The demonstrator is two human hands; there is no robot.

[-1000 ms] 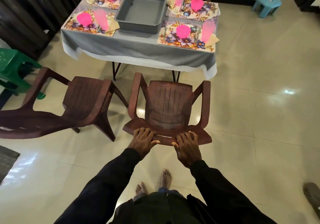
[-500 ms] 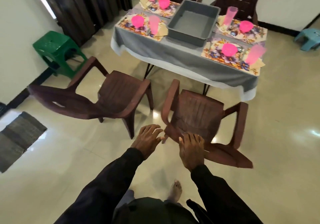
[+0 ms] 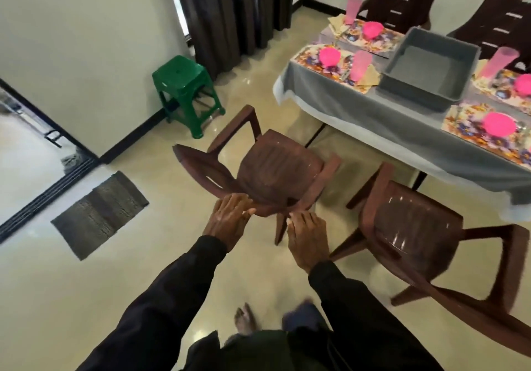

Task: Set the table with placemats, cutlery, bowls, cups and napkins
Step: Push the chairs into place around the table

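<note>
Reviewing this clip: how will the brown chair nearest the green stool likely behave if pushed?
The brown chair looks like thin moulded plastic, so it is probably light and stiff. The floor is glossy, so its legs would likely slide easily. Pushed high at the backrest, by the left hand, it might tip forward.

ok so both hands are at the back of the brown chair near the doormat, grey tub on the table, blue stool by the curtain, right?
No: the stool by the curtain is green, not blue; the head view shows it. The rest holds: left hand and right hand at the back of the brown chair, grey tub on the table.
</note>
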